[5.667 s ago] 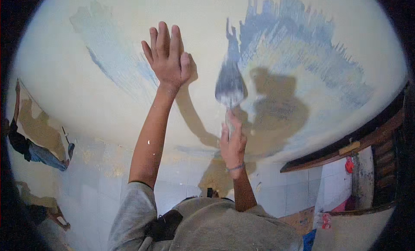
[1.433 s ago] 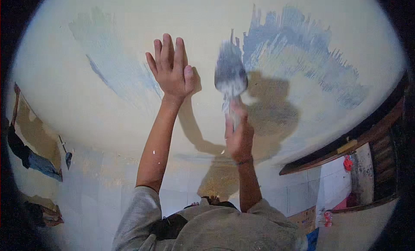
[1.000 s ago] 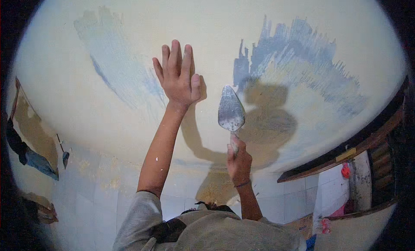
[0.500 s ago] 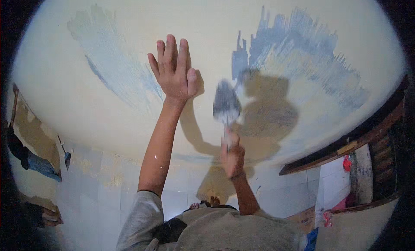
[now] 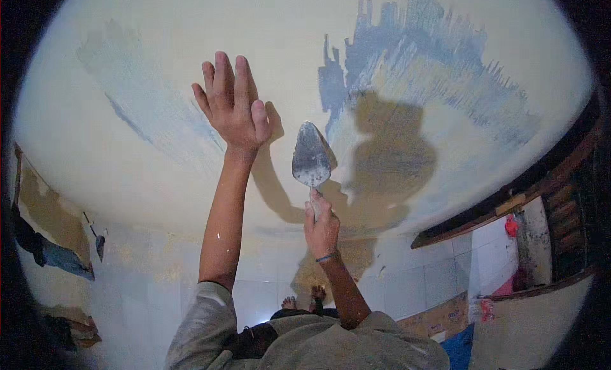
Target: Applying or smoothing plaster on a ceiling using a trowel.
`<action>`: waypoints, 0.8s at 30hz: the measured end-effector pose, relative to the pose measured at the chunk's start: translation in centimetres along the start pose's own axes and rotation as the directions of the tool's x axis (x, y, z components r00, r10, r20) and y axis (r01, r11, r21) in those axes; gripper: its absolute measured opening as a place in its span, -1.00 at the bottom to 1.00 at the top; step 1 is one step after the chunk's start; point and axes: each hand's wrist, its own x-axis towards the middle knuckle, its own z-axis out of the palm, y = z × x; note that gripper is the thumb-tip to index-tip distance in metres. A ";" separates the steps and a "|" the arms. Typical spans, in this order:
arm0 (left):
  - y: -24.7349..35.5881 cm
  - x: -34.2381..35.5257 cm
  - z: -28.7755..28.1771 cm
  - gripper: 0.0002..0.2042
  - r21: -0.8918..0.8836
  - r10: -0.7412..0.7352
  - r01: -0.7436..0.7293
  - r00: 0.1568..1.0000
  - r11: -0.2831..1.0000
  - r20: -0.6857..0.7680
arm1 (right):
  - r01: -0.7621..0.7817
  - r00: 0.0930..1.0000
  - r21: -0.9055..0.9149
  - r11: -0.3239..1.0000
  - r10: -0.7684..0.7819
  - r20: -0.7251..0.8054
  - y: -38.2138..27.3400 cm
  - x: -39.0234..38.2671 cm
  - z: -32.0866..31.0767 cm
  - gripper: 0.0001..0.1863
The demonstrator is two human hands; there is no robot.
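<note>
My left hand [image 5: 234, 109] lies flat against the cream-painted wall [image 5: 191, 26], its fingers stretched upward and slightly apart. In my right hand [image 5: 323, 230] is a pointed metal trowel [image 5: 311, 156], gripped by its handle with the blade pointing up. The blade lies close to the wall, between my left hand and a large scraped patch [image 5: 407, 58] where blue-grey shows through the cream. Another, paler scraped patch [image 5: 156, 109] spreads to the left of my left hand. White flecks dot my left forearm, and pale specks mark the blade.
Pale floor tiles [image 5: 149, 306] and yellowish crumbs lie below the wall around my feet. Dark clothes [image 5: 54, 255] hang at the left. At the right are a doorway with a dark wooden frame [image 5: 439, 233], a small red thing [image 5: 511, 226] and blue cloth [image 5: 459, 348].
The trowel, blurred before, now shows sharply and sits a little lower and further left in view. The whole view has shifted slightly; my left hand stays flat on the wall.
</note>
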 end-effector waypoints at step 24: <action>-0.8 -0.4 -0.7 -0.42 0.022 0.012 -0.012 1.000 1.000 0.026 | -0.159 0.985 0.130 0.979 0.147 0.094 -0.9 -0.9 0.2 -0.63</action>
